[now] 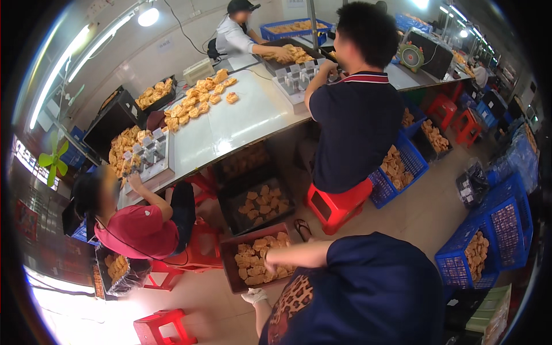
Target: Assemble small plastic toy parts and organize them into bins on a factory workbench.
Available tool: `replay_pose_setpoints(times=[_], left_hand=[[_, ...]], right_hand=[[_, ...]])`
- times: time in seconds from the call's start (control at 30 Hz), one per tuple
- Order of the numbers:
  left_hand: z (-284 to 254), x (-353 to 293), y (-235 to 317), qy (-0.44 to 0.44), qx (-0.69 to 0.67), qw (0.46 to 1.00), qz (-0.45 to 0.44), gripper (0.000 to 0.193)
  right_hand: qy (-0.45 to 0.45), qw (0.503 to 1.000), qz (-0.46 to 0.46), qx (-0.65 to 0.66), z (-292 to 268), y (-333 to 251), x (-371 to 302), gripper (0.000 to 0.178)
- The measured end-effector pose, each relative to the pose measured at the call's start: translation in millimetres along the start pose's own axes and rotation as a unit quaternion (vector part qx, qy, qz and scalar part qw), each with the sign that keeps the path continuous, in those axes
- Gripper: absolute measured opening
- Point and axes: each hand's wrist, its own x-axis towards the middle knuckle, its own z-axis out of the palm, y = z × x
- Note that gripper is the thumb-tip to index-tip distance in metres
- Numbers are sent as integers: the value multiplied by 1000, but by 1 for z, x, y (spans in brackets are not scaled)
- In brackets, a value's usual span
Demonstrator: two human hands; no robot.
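Reaching into brown tray [230, 270] on floor, placed low beside red stool [336, 204] for easy access. One hand [270, 256], side unclear, resting on tan pieces [253, 264] heaped inside tray; whether fingers are curled or spread is impossible to tell. Other hand nowhere visible. Blue crates [460, 259] sitting right of tray.

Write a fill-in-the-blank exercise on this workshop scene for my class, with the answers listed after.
1. The person in the dark polo shirt sits on a ___ plastic stool.
2. A bent-over person's arm reaches into the brown tray of orange pieces, which stands on the ___.
3. The basket at the lower right is ___ in colour.
4. A heap of pieces lies on a ___ table.

Answers: red; floor; blue; white
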Motion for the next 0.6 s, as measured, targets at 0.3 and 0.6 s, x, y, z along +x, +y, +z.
replay_pose_setpoints(times=[0.3,0.6], left_hand=[[-125,-240,-44,7,-735,657,165,74],[-37,-108,189,-83,-950,301,-14,64]], right_hand=[[290,925,-152,194,25,-66,58,45],[711,572,204,355,105,187,-222,54]])
